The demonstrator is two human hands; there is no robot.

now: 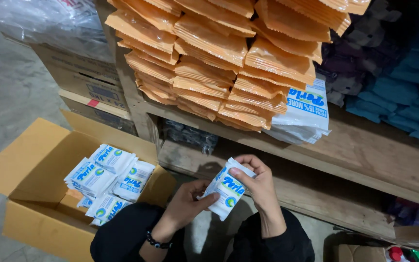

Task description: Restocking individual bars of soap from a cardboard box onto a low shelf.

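Below the front edge of the wooden shelf (364,145), both hands meet on one small white packet with blue and green print (227,189), held tilted in the air above the floor. Left hand (185,206) comes up from below, fingers loosely curled, thumb and fingertips pressed to the packet's lower left side; a dark beaded bracelet (157,241) sits on that wrist, black sleeve behind it. Right hand (260,187) wraps the packet's right edge, fingers bent over the top corner, thumb on the printed face. Both grips closed on the packet, neither hand flat or spread. Off to the left, an open cardboard box (35,170) stands on the floor with flaps folded out; more white packets of the same kind (105,177) lie heaped in its right half, against the wall nearest the hands. On the shelf top, stacked orange plastic-wrapped packs (214,53) reach the front edge, and a pile of flat white bags (306,114) overhangs that edge just above the hands. Dark blue and purple folded goods (398,87) fill the shelf's right end.
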